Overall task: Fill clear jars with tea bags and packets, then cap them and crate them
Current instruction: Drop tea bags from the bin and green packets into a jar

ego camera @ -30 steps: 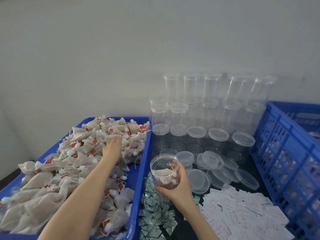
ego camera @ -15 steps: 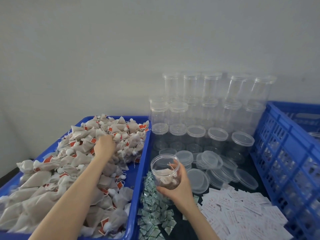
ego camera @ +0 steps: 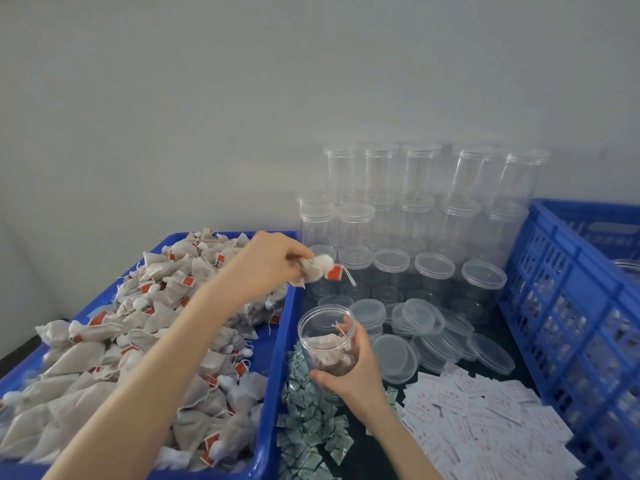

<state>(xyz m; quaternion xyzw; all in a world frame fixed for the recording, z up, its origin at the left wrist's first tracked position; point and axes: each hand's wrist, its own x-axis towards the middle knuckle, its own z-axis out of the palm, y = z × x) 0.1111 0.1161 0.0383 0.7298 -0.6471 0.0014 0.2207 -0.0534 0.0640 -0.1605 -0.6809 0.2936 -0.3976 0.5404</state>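
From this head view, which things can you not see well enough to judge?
- Head view: contents of the blue slatted crate cut off by the right edge, blurred behind slats.
- Print on the white paper packets: too small.
- Count of tea bags in the open clear jar: the right hand covers part.
- Blue tray floor: buried under bags.

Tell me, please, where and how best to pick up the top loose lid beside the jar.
Pinch the lid by its raised rim, coming from above and the front. It is flat and thin, lies tilted on the other lids, and its near edge is free, so fingers can get under it.
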